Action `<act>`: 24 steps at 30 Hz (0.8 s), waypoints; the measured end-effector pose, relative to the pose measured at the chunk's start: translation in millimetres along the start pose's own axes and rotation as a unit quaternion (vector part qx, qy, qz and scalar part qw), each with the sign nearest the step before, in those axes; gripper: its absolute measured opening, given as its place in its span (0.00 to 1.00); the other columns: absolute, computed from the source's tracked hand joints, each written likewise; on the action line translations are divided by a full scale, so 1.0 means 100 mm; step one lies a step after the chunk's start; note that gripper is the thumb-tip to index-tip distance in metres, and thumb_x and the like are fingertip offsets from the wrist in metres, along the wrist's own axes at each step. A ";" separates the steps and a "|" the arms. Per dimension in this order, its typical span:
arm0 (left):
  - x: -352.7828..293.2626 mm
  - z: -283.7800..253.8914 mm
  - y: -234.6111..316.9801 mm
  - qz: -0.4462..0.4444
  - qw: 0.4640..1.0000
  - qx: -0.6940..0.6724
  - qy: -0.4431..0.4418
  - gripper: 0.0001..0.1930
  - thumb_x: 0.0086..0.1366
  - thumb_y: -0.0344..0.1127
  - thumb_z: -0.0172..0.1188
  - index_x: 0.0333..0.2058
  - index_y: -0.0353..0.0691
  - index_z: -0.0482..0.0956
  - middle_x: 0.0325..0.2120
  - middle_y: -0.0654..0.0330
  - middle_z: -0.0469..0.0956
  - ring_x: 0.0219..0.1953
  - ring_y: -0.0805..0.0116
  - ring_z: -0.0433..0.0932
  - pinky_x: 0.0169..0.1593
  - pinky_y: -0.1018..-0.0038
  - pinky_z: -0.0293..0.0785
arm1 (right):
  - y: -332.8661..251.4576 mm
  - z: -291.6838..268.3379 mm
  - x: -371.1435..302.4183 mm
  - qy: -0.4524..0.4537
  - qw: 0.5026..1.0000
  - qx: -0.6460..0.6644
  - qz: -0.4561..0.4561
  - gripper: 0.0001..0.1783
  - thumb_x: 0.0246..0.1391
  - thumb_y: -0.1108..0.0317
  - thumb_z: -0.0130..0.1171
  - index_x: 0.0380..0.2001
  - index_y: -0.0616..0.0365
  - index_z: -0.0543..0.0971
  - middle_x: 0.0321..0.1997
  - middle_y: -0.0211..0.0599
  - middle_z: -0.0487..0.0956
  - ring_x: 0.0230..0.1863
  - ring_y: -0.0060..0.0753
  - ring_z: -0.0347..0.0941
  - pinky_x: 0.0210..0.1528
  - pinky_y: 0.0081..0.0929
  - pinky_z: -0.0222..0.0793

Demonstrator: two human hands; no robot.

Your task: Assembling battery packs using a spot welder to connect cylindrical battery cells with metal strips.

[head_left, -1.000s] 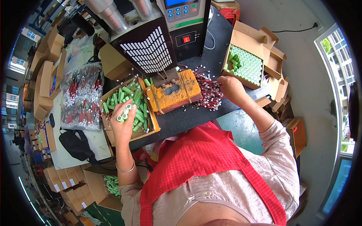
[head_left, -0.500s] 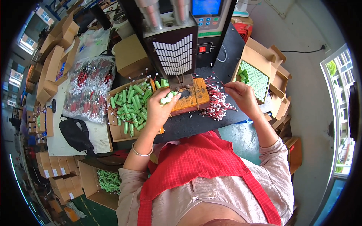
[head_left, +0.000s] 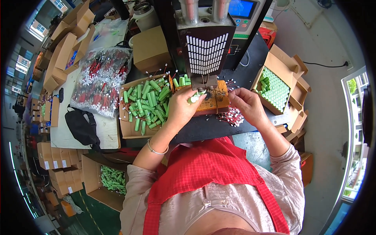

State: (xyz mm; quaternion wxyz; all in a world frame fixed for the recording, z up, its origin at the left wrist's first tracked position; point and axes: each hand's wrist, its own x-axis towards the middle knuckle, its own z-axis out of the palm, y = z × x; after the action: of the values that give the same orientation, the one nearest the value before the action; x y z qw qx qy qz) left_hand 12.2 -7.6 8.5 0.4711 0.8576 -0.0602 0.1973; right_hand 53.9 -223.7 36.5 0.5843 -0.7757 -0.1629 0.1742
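Note:
My left hand [head_left: 181,107] is closed around a few green cylindrical battery cells [head_left: 192,99], their pale ends toward me, just below the electrode tips of a spot-welding machine [head_left: 206,55]. Under the tips lies a worn orange block [head_left: 222,102] with a dark, scorched patch. At the block's right side, the thumb and fingertips of my right hand [head_left: 250,107] pinch a thin wire lead that reaches toward the cells. How the wire meets the cells is too small to tell. A pile of red and black leads with white connectors [head_left: 234,118] lies beneath my right hand.
On the left, a cardboard tray [head_left: 138,137] holds loose green cells with leads. Beyond it are bagged leads [head_left: 101,80] and a black pouch [head_left: 80,126]. A cardboard box of upright cells [head_left: 276,92] stands at right. A lower box [head_left: 91,178] holds more cells.
My right hand has come left with the wire, close to the welding tips and my left hand. My left hand still holds the cells under the tips. The whole view has shifted.

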 end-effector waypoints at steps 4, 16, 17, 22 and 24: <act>0.00 0.00 0.00 0.008 1.000 0.010 0.003 0.12 0.50 0.31 0.64 0.34 0.37 0.77 0.28 0.55 0.77 0.30 0.58 0.77 0.34 0.70 0.73 | 0.04 0.07 0.02 0.000 0.999 0.037 0.013 0.13 0.57 0.61 0.52 0.32 0.63 0.74 0.24 0.25 0.73 0.27 0.14 0.67 0.31 0.15 0.65; 0.00 0.00 -0.01 0.009 1.000 0.005 0.009 0.11 0.49 0.32 0.64 0.32 0.36 0.78 0.28 0.55 0.77 0.30 0.58 0.77 0.34 0.70 0.73 | 0.08 0.12 0.06 -0.016 0.999 0.031 0.016 0.13 0.58 0.61 0.52 0.32 0.63 0.74 0.23 0.26 0.73 0.26 0.15 0.67 0.30 0.15 0.64; -0.01 0.00 0.00 0.012 1.000 0.012 0.011 0.11 0.50 0.32 0.64 0.32 0.37 0.78 0.28 0.55 0.78 0.30 0.58 0.77 0.34 0.70 0.73 | 0.11 0.12 0.02 -0.011 0.999 0.029 0.015 0.13 0.58 0.61 0.52 0.32 0.63 0.74 0.23 0.25 0.73 0.26 0.14 0.67 0.30 0.14 0.64; -0.03 -0.03 0.08 -0.009 0.999 0.032 -0.001 0.11 0.49 0.35 0.65 0.29 0.34 0.78 0.28 0.56 0.78 0.29 0.58 0.77 0.33 0.70 0.73 | 0.12 0.12 0.01 0.001 1.000 0.022 -0.003 0.12 0.57 0.63 0.52 0.32 0.63 0.74 0.23 0.25 0.73 0.26 0.13 0.67 0.29 0.14 0.64; -0.01 -0.04 0.08 0.010 0.996 0.090 0.003 0.11 0.49 0.35 0.65 0.29 0.33 0.78 0.28 0.56 0.78 0.29 0.57 0.77 0.32 0.70 0.73 | 0.10 0.10 0.01 -0.004 1.000 0.022 0.012 0.11 0.55 0.66 0.55 0.35 0.65 0.75 0.26 0.27 0.76 0.28 0.14 0.69 0.33 0.15 0.67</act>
State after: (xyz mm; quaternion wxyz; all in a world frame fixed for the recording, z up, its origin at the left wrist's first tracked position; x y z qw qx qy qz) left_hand 8.0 -8.3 16.3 0.3901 0.8953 -0.0495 0.2094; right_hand 50.5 -217.1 24.0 0.5989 -0.7636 -0.1520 0.1874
